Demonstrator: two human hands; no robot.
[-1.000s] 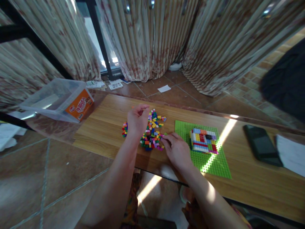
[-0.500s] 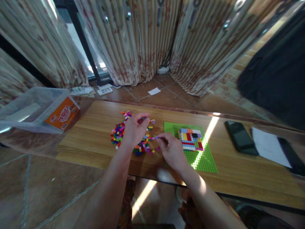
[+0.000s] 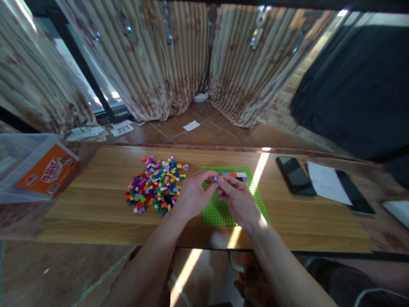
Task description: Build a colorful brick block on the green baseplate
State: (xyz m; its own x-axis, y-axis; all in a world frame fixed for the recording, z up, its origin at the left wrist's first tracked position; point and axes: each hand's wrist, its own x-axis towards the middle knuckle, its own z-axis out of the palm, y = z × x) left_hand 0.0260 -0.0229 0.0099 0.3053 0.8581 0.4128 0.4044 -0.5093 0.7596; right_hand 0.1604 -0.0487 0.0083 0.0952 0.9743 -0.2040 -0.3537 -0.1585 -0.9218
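My left hand (image 3: pixel 193 194) and my right hand (image 3: pixel 236 197) meet over the green baseplate (image 3: pixel 217 213), fingertips pinched together around a small purple brick (image 3: pixel 215 179). Which hand carries it I cannot tell. Behind my right hand, mostly hidden, stands a multicoloured brick build (image 3: pixel 234 175) on the baseplate. A loose pile of small coloured bricks (image 3: pixel 156 185) lies on the wooden table (image 3: pixel 96 204) just left of my left hand.
A clear plastic box with an orange label (image 3: pixel 44 170) sits at the table's left end. A dark phone (image 3: pixel 295 175), a white paper (image 3: pixel 326 183) and a second phone (image 3: pixel 354 198) lie to the right. Curtains hang behind the table.
Both hands left the brick pile and came together over the green baseplate with a small brick. The view swung right, so the pile and box now sit further left.
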